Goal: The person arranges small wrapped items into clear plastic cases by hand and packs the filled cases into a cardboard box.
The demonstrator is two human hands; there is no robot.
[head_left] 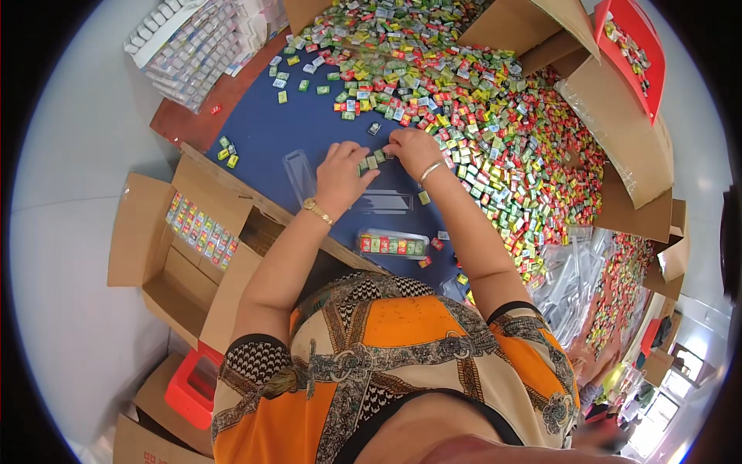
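Note:
A short row of small green wrapped packets [372, 162] lies between my two hands over the blue table. My left hand [344, 174], with a gold watch at the wrist, has its thumb and fingers around the row's left end. At the right end, the fingertips of my right hand [413, 148] are pinched on a packet, partly hiding it. Just beyond them sits a single dark packet [374, 128]. Below my hands lies an empty transparent plastic tray [386, 203]. Nearer my body is a transparent tray [393, 244] filled with a row of red and green packets.
A large heap of mixed packets [510, 162] spreads across the far and right side. Cardboard boxes [618, 139] stand around it. On the left is an open carton [174, 290] with filled trays inside. Stacked white trays [209, 58] lie far left; plastic trays [568, 282] pile at right.

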